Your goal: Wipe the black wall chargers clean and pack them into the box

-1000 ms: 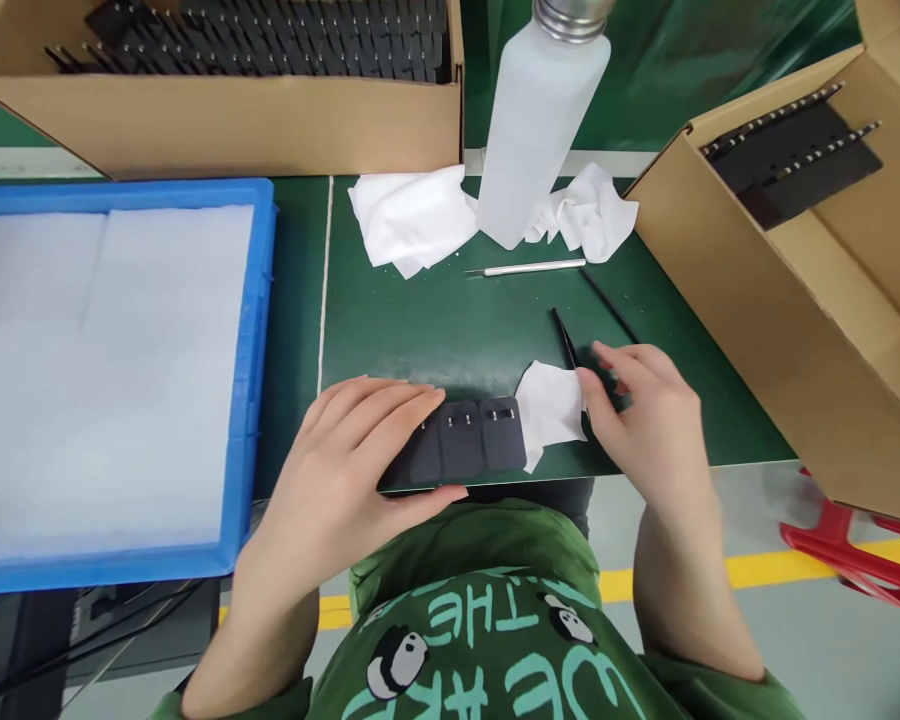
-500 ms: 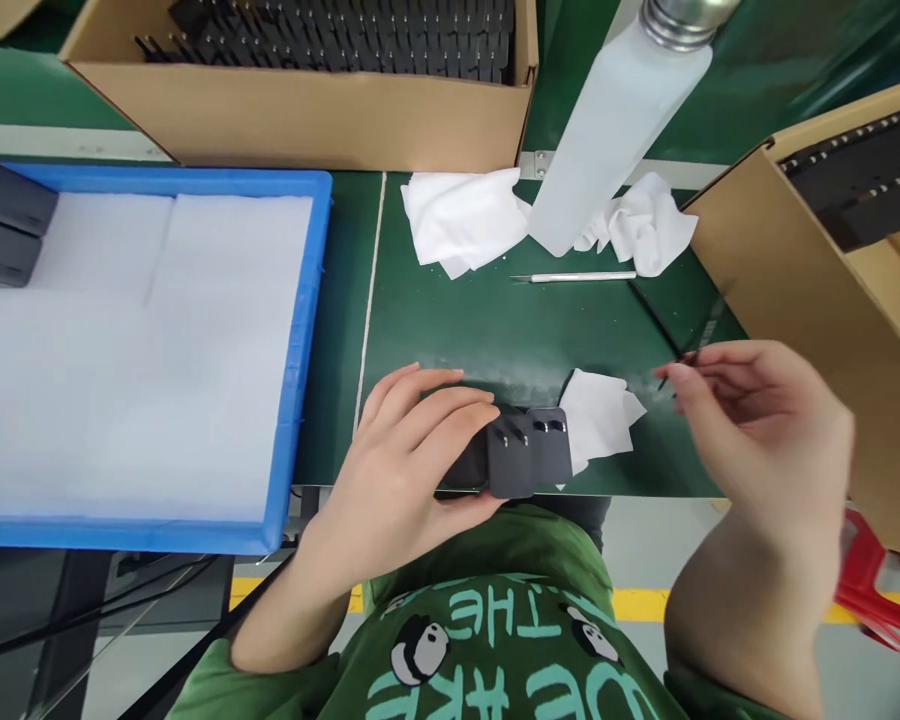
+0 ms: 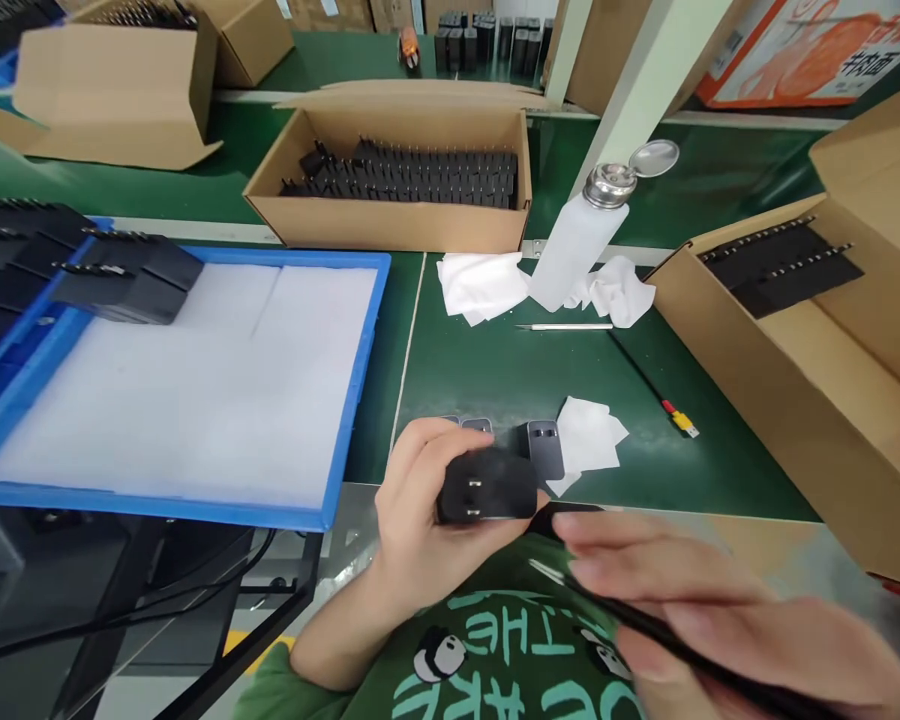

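A black adapter (image 3: 487, 488) with two metal prongs is gripped in my left hand (image 3: 427, 510), above the front edge of the green table (image 3: 457, 370). My right hand (image 3: 705, 610), blurred and close to the camera, holds a thin black tool (image 3: 645, 625) with a pale pointed tip directed at the adapter. Another dark adapter (image 3: 544, 450) stands just behind, beside a torn white paper piece (image 3: 592, 437). Part of one more adapter (image 3: 476, 425) shows behind my left fingers.
A blue tray (image 3: 360, 390) lined with white sheets lies at left. Cardboard boxes (image 3: 390, 228) of black adapters stand behind and at right. A white bottle (image 3: 579, 240), cloths (image 3: 484, 285), a white pen-like tool (image 3: 566, 327) and a black cable (image 3: 641, 370) lie farther back.
My left hand has lifted an adapter towards the camera. My right hand has come nearer with the black tool, away from the cable. The view has tilted up, showing more of the shelf.
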A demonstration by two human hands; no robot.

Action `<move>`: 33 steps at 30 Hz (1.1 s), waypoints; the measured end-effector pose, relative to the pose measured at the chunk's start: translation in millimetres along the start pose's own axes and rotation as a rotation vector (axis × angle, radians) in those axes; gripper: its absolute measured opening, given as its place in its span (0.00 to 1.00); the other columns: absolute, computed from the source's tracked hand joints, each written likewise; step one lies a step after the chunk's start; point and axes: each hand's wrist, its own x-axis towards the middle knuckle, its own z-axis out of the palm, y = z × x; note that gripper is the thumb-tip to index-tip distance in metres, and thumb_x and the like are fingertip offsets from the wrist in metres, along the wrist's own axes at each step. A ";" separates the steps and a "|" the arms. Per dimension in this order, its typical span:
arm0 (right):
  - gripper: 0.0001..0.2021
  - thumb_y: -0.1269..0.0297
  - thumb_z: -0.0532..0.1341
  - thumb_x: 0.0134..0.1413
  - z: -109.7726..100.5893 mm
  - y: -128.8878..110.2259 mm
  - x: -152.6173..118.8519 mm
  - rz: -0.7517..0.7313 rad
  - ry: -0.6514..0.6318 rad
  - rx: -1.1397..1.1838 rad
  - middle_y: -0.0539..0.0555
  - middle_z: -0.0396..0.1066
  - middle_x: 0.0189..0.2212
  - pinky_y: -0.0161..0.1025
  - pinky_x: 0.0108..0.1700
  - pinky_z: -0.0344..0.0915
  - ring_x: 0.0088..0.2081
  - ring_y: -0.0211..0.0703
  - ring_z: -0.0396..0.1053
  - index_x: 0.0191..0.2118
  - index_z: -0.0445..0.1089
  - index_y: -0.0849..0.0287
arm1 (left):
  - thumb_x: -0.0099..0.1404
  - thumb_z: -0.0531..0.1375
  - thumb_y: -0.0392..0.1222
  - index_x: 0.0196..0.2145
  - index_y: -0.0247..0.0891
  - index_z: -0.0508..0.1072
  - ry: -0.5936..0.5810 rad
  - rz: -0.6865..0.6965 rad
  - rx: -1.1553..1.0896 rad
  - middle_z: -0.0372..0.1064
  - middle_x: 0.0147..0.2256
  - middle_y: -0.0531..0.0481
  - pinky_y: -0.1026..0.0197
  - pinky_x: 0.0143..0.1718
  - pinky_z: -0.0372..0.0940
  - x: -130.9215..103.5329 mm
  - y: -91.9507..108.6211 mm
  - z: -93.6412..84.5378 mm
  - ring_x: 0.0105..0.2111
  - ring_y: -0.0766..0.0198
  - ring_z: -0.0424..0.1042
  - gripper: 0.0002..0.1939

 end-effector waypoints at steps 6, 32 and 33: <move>0.26 0.86 0.61 0.54 26.3 -6.0 -5.0 -0.019 0.030 0.220 0.54 0.80 0.42 0.50 0.46 0.82 0.46 0.51 0.79 0.54 0.64 0.53 | 0.63 0.68 0.46 0.40 0.40 0.69 0.091 -0.039 0.036 0.65 0.36 0.51 0.54 0.31 0.70 -14.4 6.0 3.8 0.34 0.60 0.71 0.14; 0.18 0.84 0.62 0.55 51.9 -12.9 -11.0 0.045 0.299 0.304 0.52 0.79 0.39 0.47 0.43 0.82 0.41 0.49 0.81 0.46 0.69 0.56 | 0.54 0.74 0.39 0.40 0.39 0.67 0.090 0.005 -0.033 0.63 0.36 0.54 0.61 0.32 0.67 -17.3 6.9 3.8 0.34 0.65 0.69 0.22; 0.18 0.84 0.62 0.55 51.6 -12.3 -11.0 0.044 0.296 0.307 0.52 0.79 0.39 0.48 0.43 0.82 0.41 0.49 0.81 0.46 0.69 0.56 | 0.54 0.74 0.39 0.40 0.39 0.67 0.091 0.005 -0.034 0.63 0.36 0.54 0.61 0.32 0.67 -17.6 6.8 3.8 0.34 0.64 0.69 0.22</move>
